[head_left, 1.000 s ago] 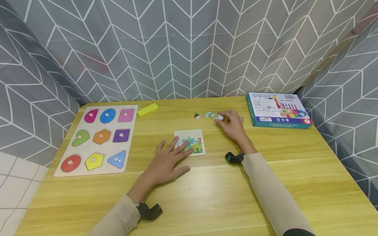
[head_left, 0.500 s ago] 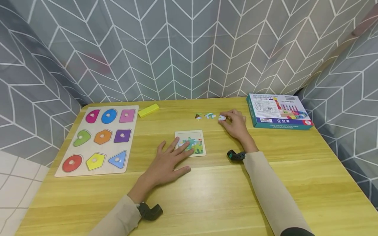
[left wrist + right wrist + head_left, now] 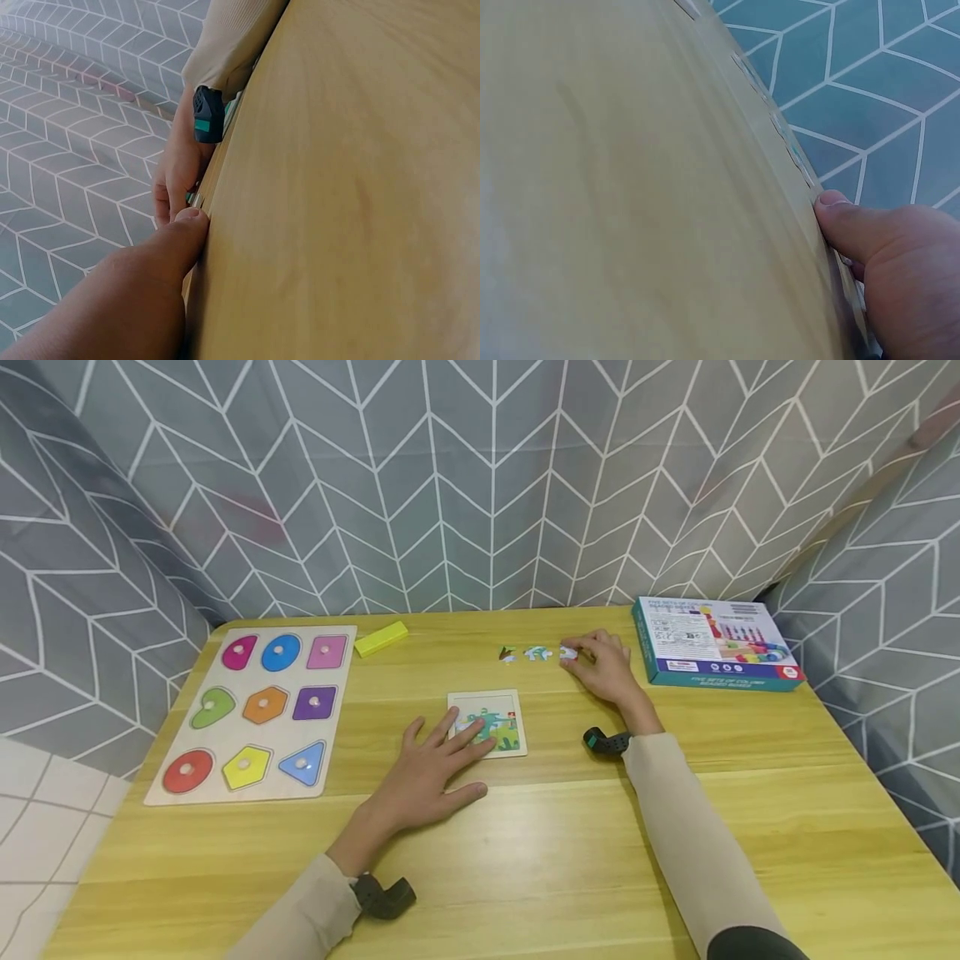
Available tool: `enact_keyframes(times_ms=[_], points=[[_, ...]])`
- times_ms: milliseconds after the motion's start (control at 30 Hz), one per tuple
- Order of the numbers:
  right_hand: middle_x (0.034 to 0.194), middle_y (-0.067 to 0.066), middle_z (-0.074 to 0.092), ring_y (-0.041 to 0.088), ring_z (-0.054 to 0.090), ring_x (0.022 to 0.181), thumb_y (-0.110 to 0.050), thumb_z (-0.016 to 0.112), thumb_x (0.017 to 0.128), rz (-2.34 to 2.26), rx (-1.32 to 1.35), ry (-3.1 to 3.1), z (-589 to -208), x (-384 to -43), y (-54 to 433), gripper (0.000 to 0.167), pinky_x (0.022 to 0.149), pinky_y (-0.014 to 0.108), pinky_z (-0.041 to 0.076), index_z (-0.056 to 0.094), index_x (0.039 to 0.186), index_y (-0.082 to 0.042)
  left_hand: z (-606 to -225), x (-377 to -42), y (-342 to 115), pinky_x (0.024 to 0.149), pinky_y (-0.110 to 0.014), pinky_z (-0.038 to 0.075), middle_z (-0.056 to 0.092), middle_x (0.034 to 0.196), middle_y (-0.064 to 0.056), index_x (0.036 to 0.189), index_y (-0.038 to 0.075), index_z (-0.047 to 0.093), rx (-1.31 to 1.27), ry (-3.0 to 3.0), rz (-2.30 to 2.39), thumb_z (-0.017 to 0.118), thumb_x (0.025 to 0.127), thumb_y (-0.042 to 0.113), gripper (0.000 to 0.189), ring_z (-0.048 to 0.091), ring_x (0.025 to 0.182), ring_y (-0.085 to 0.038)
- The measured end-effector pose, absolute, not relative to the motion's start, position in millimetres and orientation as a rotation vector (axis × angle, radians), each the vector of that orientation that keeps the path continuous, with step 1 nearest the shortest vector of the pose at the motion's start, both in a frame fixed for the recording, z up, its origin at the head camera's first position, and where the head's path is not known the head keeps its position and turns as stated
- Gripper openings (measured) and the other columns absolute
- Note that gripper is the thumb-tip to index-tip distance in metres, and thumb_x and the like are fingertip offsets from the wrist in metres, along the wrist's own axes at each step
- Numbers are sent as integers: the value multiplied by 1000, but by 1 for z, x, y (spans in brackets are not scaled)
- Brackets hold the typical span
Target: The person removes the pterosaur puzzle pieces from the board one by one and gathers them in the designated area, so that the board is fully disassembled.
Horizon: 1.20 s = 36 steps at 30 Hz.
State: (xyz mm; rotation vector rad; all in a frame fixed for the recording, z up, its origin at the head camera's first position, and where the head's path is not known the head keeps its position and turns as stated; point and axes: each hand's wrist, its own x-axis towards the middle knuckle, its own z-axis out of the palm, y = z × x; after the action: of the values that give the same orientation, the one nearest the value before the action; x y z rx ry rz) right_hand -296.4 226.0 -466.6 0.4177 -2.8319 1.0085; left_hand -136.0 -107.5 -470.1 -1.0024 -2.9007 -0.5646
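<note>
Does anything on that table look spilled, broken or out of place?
Nothing looks spilled or broken. The yellow block lies slantwise beside the shape board, and jigsaw pieces lie outside the partly filled puzzle tray.

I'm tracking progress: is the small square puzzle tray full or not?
Not full: the tray shows bare board along its far side, and loose pieces lie beyond it on the table. The left hand hides part.
</note>
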Motion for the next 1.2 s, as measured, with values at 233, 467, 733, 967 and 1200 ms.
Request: enact_keyframes(times_ms=[233, 467, 733, 967, 1200], points=[[122, 13, 57, 32, 41, 107, -27, 69, 99, 1030, 469, -2832, -467, -298, 230, 38, 91, 49, 20, 68, 133, -12, -470, -136, -107, 121, -66, 6, 26, 169, 10, 158, 40, 36, -1005, -2900, -563, 44, 101, 63, 61, 9, 161, -27], [118, 13, 57, 29, 39, 99, -25, 70, 98, 1041, 494, -2814, -465, -299, 231, 37, 86, 45, 19, 68, 132, -11, -469, -136, -107, 121, -67, 6, 25, 169, 11, 158, 41, 35, -1002, -2911, -564, 43, 101, 63, 62, 8, 161, -26], [120, 13, 57, 27, 39, 96, -25, 70, 98, 1027, 494, -2808, -465, -300, 231, 38, 83, 43, 18, 68, 133, -12, -466, -136, -106, 121, -67, 5, 26, 169, 10, 158, 40, 36, -1001, -2905, -576, 44, 101, 62, 62, 9, 161, -28], [118, 14, 57, 27, 38, 95, -25, 68, 98, 1055, 496, -2801, -464, -299, 231, 40, 84, 43, 18, 65, 136, -12, -467, -136, -106, 121, -67, 6, 26, 169, 10, 158, 39, 35, -999, -2910, -574, 44, 101, 63, 62, 9, 161, -28], [117, 17, 60, 31, 42, 100, -23, 66, 99, 1129, 466, -2726, -468, -299, 230, 42, 87, 44, 21, 63, 138, -9, -467, -137, -107, 121, -67, 6, 25, 169, 10, 158, 39, 35, -1003, -2916, -567, 44, 101, 63, 62, 9, 161, -29]])
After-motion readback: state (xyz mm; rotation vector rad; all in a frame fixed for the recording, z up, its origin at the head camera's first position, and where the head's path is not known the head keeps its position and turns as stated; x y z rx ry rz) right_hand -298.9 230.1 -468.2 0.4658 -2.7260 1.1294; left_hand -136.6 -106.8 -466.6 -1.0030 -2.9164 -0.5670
